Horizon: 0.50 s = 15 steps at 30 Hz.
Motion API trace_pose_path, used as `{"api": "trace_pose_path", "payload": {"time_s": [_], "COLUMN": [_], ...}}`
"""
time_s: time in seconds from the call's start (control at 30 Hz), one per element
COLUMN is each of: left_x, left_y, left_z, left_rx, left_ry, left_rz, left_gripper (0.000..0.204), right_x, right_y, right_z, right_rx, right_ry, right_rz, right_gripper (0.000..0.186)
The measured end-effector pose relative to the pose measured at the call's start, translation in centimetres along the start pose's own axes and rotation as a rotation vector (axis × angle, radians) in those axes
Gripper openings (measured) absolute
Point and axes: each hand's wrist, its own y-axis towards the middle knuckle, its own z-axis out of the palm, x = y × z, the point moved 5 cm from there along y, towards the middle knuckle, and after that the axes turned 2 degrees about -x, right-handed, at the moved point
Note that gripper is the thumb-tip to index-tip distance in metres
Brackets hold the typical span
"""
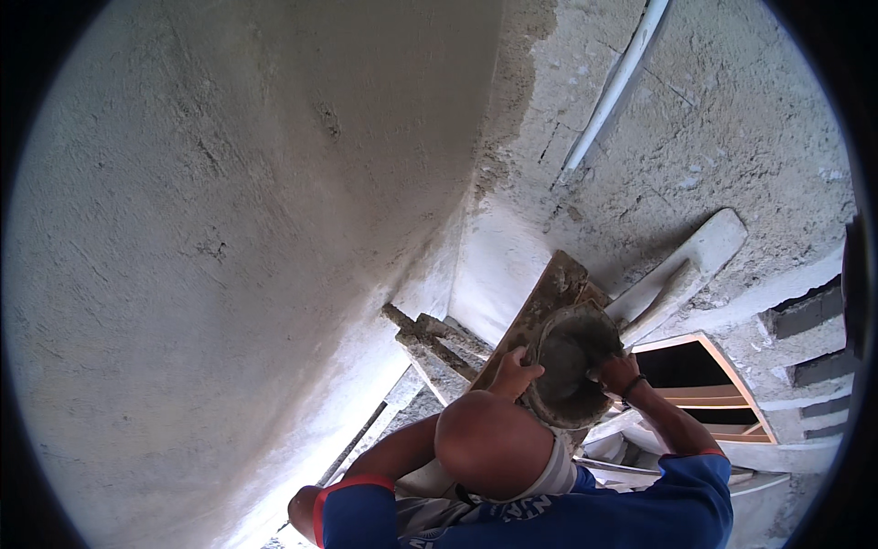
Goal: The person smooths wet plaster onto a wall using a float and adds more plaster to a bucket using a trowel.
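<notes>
A round, dark bucket (574, 316), crusted with grey mortar, is tilted so that its inside faces me. My left hand (515, 373) grips its left rim, the thumb along the edge. At the right rim my right hand (616, 374) is closed, its fingertips reaching inside; a dark band circles that wrist. Grey residue coats the inner wall, and I cannot make out how much lies at the bottom. Between my arms a rounded bare body part (498, 444) covers some of my left forearm.
A stained wooden board (530, 316) runs behind the bucket, with a pale plank (686, 265) beyond it to the right. Crossed timbers (434, 343) stand left. A plastered wall (229, 229) fills the left; a white pipe (613, 87) crosses rough masonry. An orange-edged frame (732, 371) surrounds a dark opening.
</notes>
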Motion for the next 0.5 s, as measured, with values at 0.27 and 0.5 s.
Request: {"api": "trace_pose_path", "payload": {"time_s": [0.27,0.5], "left_x": [-5.8,-12.4], "left_y": [-0.5,-2.4], "left_z": [-5.7,-11.3], "left_rx": [-0.037,-0.136], "left_ry": [-0.479,-0.35], "left_rz": [-0.08,0.07], "left_gripper": [0.019,0.018], "right_x": [3.0,1.7], "right_y": [-1.2,-1.3], "right_z": [-9.8,-16.9], "right_rx": [-0.092,-0.392], "right_ry": [0.183,0.177], "right_rz": [-0.078,-0.162], "right_gripper": [0.035,0.03]}}
